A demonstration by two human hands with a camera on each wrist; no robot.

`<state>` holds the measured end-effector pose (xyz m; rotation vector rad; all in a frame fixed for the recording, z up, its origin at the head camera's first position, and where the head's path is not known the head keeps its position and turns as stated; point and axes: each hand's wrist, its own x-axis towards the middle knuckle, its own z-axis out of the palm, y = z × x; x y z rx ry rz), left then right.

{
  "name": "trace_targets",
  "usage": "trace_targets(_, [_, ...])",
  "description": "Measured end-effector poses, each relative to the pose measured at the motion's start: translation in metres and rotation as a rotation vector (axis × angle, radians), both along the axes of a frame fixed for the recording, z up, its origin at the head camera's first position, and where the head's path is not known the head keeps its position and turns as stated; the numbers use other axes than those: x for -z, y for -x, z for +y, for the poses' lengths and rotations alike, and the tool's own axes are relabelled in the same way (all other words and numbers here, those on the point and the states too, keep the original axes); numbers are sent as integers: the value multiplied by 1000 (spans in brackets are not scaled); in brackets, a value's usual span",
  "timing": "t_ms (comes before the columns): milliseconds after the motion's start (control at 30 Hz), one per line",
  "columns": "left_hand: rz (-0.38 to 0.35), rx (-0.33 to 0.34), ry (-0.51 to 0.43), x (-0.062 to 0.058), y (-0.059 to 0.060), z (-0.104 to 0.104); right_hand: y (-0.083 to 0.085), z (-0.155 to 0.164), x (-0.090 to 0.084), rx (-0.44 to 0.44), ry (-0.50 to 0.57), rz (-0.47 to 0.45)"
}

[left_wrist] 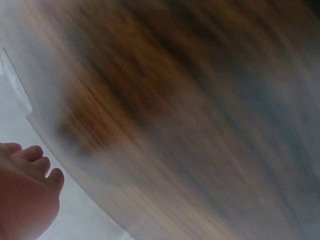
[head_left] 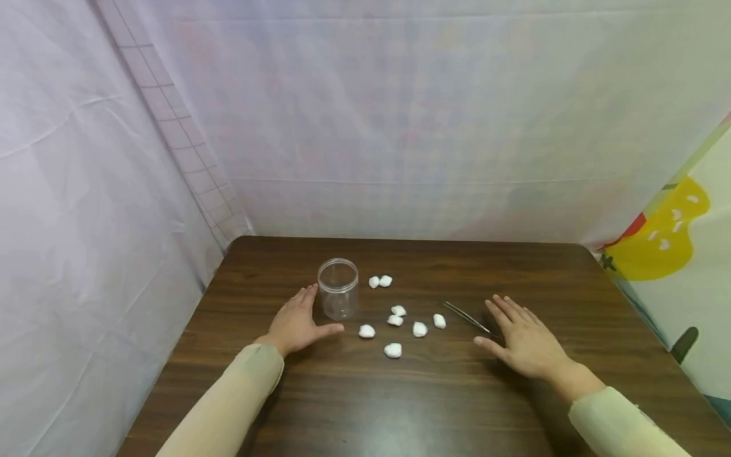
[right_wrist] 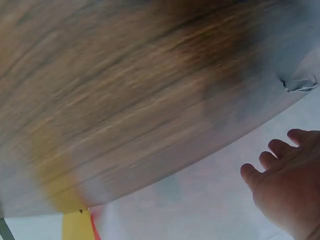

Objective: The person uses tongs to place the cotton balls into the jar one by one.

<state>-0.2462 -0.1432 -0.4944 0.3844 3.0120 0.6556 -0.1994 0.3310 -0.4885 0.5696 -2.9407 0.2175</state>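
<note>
A clear, lidless plastic jar [head_left: 338, 301] stands upright on the table, left of the middle in the head view. My left hand [head_left: 297, 322] is beside it, fingers extended at its left side and thumb spread out in front. Several white cotton balls [head_left: 393, 350] lie scattered to the jar's right, some in touching pairs. Farther right, metal tweezers [head_left: 465, 316] lie slantwise, their near end beside my right hand [head_left: 528, 339]. That hand holds nothing, its fingers spread. In the wrist views, only the fingers of the left hand [left_wrist: 30, 190] and right hand [right_wrist: 287, 185] show at the edges.
The dark wood-grain table [head_left: 445, 406] has rounded far corners. A white sheet [head_left: 400, 127] hangs behind its far edge, and another pale sheet [head_left: 85, 222] hangs along the left. At the right hangs a cloth with a yellow printed shape [head_left: 657, 254].
</note>
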Motion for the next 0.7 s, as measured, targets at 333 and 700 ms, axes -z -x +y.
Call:
trace_targets(333, [17,-84,-165,-4,7,14,2,-16,-3,-28,12,-23])
trace_targets(700, [-43,-190,-337,-2,11,24,6,-21,-3,-46,-1,-1])
